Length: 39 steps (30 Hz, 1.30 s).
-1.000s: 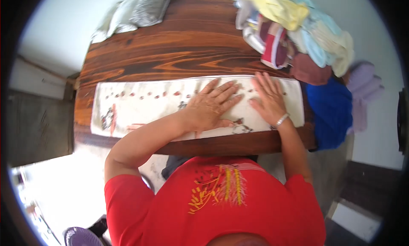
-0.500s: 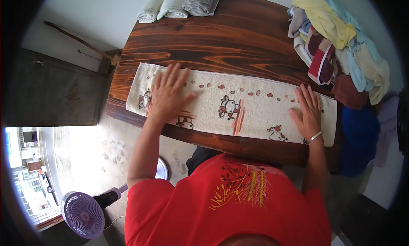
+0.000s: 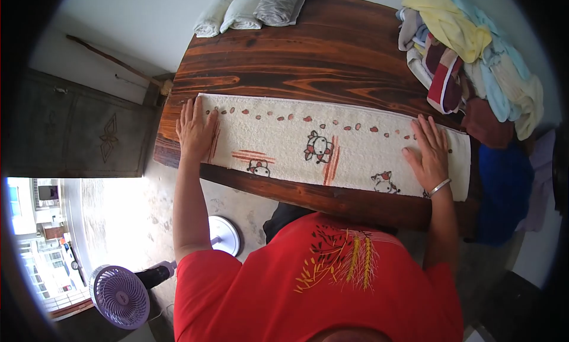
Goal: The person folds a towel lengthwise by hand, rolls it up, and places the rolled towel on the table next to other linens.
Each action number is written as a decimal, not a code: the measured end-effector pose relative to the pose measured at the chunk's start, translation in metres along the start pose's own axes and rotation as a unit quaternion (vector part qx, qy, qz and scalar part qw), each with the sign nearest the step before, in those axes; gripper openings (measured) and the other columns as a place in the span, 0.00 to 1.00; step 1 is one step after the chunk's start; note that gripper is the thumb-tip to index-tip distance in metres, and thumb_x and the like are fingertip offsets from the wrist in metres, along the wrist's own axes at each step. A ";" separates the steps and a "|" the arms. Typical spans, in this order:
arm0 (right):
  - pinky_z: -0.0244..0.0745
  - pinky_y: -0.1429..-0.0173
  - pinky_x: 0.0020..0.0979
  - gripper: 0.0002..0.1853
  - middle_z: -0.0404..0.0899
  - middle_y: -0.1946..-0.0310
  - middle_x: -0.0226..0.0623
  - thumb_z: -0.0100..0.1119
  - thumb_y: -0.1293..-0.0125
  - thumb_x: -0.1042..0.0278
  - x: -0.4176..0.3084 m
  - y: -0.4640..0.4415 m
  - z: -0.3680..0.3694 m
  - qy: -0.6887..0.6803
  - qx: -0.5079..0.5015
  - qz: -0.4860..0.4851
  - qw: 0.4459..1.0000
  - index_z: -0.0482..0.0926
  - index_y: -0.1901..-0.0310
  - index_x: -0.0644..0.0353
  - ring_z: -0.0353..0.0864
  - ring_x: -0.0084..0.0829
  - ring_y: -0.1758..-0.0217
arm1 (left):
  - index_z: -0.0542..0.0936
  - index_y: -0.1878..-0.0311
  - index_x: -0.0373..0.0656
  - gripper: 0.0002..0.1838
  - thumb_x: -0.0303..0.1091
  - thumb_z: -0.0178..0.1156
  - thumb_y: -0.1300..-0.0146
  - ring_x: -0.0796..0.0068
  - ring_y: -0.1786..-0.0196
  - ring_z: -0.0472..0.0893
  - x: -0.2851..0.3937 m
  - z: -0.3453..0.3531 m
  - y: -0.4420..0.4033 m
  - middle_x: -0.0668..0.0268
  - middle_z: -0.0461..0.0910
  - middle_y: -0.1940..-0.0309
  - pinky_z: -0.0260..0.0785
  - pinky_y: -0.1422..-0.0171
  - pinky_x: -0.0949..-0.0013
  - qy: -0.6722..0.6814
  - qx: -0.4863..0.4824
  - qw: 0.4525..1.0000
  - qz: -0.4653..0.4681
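A cream towel [image 3: 284,143] with cow drawings and reddish spots lies folded into a long flat strip along the near side of the wooden table [image 3: 308,54]. At its left end rests my left hand [image 3: 197,128], palm down with fingers stretched out, partly over the towel's edge. My right hand [image 3: 428,152] lies flat near the towel's right end, thumb spread from the other fingers, a silver bangle [image 3: 439,188] on that wrist. Neither hand grasps anything.
Several rolled pale towels [image 3: 243,13] sit at the table's far left. A heap of mixed cloths [image 3: 456,34] covers the far right corner, and a blue cloth [image 3: 502,194] hangs below it. A purple fan [image 3: 120,296] stands on the floor at lower left.
My left hand has slid left across the towel to its left end. My right hand stays in nearly the same place on the towel.
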State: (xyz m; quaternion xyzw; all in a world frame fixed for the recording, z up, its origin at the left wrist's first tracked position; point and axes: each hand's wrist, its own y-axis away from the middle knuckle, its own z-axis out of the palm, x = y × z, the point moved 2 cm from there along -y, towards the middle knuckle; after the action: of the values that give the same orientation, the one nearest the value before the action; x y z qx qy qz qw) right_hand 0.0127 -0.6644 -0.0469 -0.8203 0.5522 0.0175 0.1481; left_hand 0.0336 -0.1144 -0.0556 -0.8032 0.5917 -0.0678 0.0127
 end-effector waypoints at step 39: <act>0.47 0.22 0.56 0.33 0.63 0.27 0.45 0.61 0.33 0.49 0.001 -0.001 0.001 0.016 0.009 -0.004 1.000 0.69 0.31 0.58 0.55 0.49 0.21 | 0.64 0.24 0.52 0.39 0.61 0.54 0.34 0.58 0.18 0.49 0.160 -0.007 0.025 0.57 0.55 0.22 0.35 0.17 0.49 -0.010 -0.036 0.938 0.346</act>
State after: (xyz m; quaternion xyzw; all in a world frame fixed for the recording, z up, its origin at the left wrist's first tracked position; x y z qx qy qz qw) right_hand 0.0140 -0.6650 -0.0484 -0.8214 0.5512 -0.0012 0.1466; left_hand 0.0555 -0.2738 -0.0364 -0.5495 0.8348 -0.0300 0.0127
